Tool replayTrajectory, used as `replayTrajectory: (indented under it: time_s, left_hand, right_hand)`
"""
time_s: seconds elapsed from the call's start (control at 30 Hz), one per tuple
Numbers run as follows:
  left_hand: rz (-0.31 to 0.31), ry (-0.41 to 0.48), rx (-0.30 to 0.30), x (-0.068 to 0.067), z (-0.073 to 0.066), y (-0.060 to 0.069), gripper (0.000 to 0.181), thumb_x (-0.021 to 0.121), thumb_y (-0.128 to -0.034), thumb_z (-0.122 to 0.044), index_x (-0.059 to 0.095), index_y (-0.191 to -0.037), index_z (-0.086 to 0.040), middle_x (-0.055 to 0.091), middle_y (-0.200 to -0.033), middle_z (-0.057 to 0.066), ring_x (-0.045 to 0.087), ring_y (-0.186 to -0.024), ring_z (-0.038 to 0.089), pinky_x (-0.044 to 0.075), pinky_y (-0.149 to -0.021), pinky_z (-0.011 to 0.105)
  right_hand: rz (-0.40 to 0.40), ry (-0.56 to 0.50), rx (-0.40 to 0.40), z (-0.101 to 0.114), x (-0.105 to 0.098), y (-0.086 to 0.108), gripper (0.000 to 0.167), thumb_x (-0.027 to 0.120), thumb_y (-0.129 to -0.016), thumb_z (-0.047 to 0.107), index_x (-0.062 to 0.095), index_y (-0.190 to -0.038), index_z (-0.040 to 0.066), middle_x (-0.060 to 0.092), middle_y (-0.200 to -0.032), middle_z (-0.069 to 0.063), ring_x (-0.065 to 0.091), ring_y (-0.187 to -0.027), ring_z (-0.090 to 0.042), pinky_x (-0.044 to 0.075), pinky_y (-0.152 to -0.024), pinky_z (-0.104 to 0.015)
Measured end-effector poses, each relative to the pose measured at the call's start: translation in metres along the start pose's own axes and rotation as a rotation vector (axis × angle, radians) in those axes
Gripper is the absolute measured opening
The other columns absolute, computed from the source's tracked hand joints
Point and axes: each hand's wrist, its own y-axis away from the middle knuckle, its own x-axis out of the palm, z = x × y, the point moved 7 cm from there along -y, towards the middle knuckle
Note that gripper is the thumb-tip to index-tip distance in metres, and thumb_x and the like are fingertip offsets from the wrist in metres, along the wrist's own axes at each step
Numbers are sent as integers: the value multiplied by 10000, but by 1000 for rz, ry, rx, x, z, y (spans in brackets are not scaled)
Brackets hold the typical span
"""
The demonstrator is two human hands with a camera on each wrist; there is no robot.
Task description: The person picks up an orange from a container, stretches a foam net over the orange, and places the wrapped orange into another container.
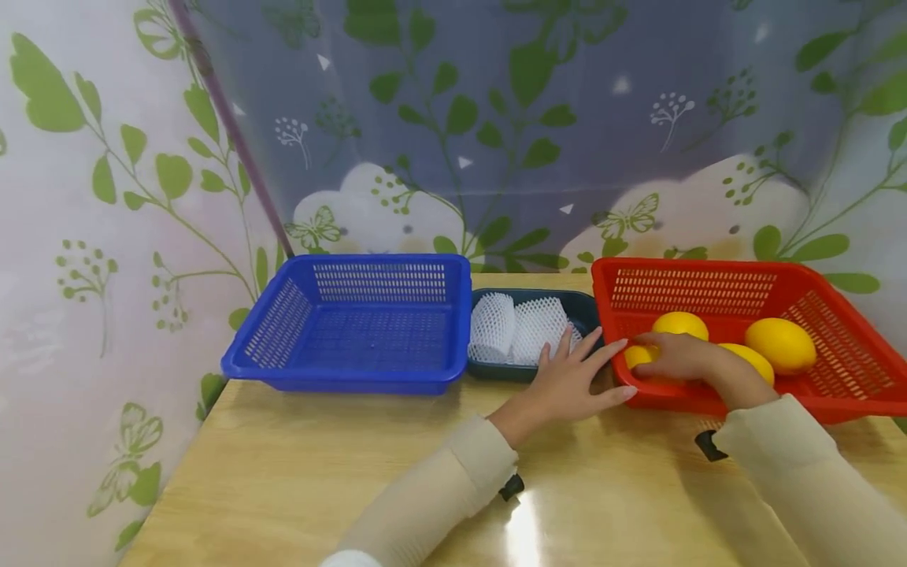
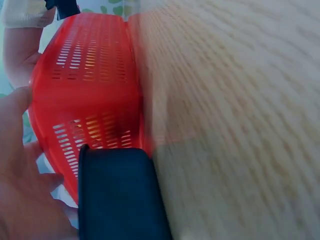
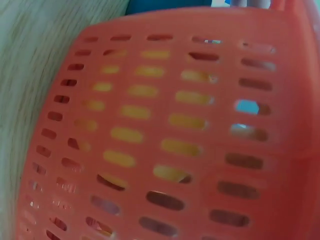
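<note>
Evidently, the wood-grained bench (image 1: 298,472) comes nearest, with two pale sleeves (image 1: 432,496) extending over it. The left grip (image 1: 563,386) is released, its fingers spread above the dark green tray (image 1: 506,373), thumb and forefinger at the near left corner of the red basket (image 1: 697,266); the spread is probably meant to steady that corner, though how firmly it presses cannot be told. The right grip (image 1: 676,356) is inside the same basket, fingers and thumb grasping a yellow fruit (image 1: 640,357) at its left end. It comes at the fruit from above, likely because the walls leave the top as the handiest way in; in the right wrist view the slotted wall hides this grasp.

The held fruit looks smooth and bright yellow, partly covered by the fingers, so its full outline cannot be made out. Three other yellow fruits (image 1: 781,346) lie loose around the right grip: plump, lemon-like ovals with a soft shine.

Left of them, the tray holds white foam nets (image 1: 492,327), perhaps set there for easy reach by either grip. The blue basket (image 1: 347,381) stands just beside the tray, slotted like the red one. Farthest back hangs a patterned cloth (image 1: 453,47) with green leaves and butterflies.
</note>
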Motion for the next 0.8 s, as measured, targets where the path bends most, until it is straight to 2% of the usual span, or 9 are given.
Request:
replayTrajectory:
  time_s: [0.23, 0.4, 0.5, 0.7, 0.8]
  left_hand:
    - [-37, 60, 12, -3, -1, 1, 656, 378, -916, -709, 246, -1506, -456, 128, -1613, -92, 23, -1477, 355, 85, -1143, 624]
    - [-34, 96, 7, -3, -3, -1, 657, 402, -912, -703, 268, -1502, -446, 126, -1611, -96, 17, -1478, 351, 91, -1143, 624]
    - [-34, 94, 9, -3, -5, -2, 662, 403, -911, -705, 283, -1502, -432, 141, -1611, -81, 23, -1477, 356, 102, -1140, 628]
    - [-29, 56, 2, -4, -8, 1, 668, 403, -912, -702, 303, -1503, -407, 173, -1609, -50, 49, -1474, 366, 129, -1132, 636]
    - [-25, 56, -3, -5, -8, 2, 673, 396, -909, -710, 290, -1505, -417, 163, -1611, -55, 51, -1473, 372, 122, -1130, 642]
  right_hand:
    - [40, 13, 2, -2, 5, -3, 854, 676, -861, 459, 331, -1448, -56, 414, -1381, -358, 445, -1148, -512, 338, -948, -712]
    - [58, 10, -6, -1, 3, 0, 863, 684, -855, 461, 327, -1448, -54, 417, -1375, -357, 448, -1134, -506, 338, -948, -711]
    - [57, 12, 0, -1, 2, 2, 875, 695, -843, 466, 325, -1450, -44, 430, -1366, -350, 458, -1122, -498, 356, -937, -700]
    - [34, 8, 4, 1, 3, 0, 910, 730, -798, 497, 317, -1441, 2, 504, -1283, -302, 511, -1023, -424, 461, -860, -584]
    - [12, 13, -4, 1, 1, 2, 860, 745, -800, 452, 322, -1407, 13, 539, -1219, -279, 523, -994, -401, 466, -853, -567]
